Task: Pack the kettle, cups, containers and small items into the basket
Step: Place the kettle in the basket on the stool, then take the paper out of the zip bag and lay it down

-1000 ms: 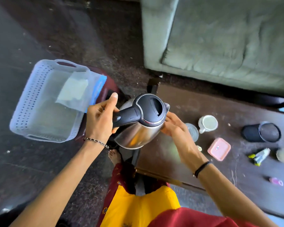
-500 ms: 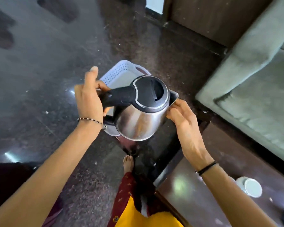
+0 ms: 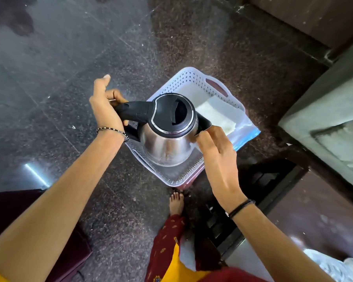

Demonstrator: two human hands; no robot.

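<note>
A steel kettle (image 3: 167, 145) with a black lid and handle hangs upright over the white perforated basket (image 3: 192, 78), which stands on a dark red stool on the floor. My left hand (image 3: 105, 106) is wrapped around the kettle's black handle. My right hand (image 3: 216, 151) touches the kettle's side just below the spout, fingers on the steel. A clear zip bag (image 3: 228, 119) with a white folded cloth inside lies in the basket's far right part and hangs over its rim. The kettle hides the basket's near half.
A dark wooden table (image 3: 318, 210) sits at the lower right, with something white at its bottom edge. A grey-green sofa (image 3: 334, 110) is at the right. My bare foot (image 3: 176, 203) stands on the dark stone floor just before the stool.
The view has swung left and down. The kettle, held in both hands, has moved from beside the table to right over the basket and sits lower.
</note>
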